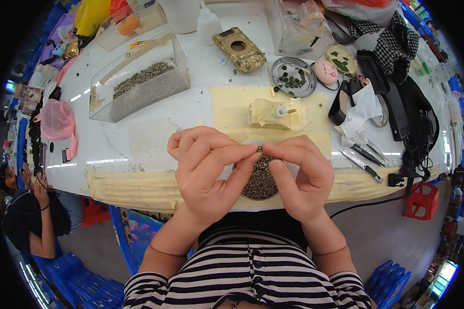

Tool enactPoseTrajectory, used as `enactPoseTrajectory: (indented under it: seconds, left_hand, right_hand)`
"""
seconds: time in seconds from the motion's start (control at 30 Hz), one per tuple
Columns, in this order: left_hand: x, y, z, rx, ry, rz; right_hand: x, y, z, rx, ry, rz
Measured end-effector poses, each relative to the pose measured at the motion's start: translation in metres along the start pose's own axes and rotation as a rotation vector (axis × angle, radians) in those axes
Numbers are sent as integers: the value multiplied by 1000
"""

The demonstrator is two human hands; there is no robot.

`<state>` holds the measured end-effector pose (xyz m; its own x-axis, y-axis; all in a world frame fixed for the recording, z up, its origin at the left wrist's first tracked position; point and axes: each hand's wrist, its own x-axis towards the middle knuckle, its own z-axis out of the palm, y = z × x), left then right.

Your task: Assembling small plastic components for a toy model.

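A round dish of small metallic parts (261,184) sits at the table's near edge, between my hands. Above its far rim, my left hand (206,167) pinches a tiny dark metallic part (260,149) between thumb and index finger. From the other side, my right hand (307,177) bears on the same part with its index fingertip, the thumb lower and apart, the other fingers curled. The part is too small to make out its kind. Just beyond my hands stands a tape-covered block (263,114) with a white nozzle-like tip and a thin stick.
A clear bin (139,87) of similar parts stands far left. Beyond the block lie a camouflage toy tank body (239,49) and a round dish (294,77) with dark green pieces. A utility knife (363,166) and tweezers lie right. Another person (41,216) sits far left.
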<state>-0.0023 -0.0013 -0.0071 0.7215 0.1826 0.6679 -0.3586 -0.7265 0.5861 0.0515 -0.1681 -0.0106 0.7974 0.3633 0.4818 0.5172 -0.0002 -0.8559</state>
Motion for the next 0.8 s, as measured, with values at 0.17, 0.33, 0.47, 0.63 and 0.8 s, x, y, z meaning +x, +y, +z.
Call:
enactPoseTrajectory:
  seconds: [0.17, 0.33, 0.47, 0.63, 0.8]
  left_hand:
    - [1, 2, -2, -20, -22, 13]
    - [0, -1, 1, -12, 0, 8]
    - [0, -1, 1, -8, 3, -17]
    - [0, 0, 2, -45, 8, -9]
    - [1, 2, 3, 16, 12, 10]
  right_hand:
    - [-1, 3, 3, 55, -7, 75]
    - [0, 0, 1, 91, -21, 73]
    - [2, -1, -3, 12, -30, -40]
    - [-1, 4, 2, 23, 5, 66]
    - [-1, 1, 1, 11, -5, 42]
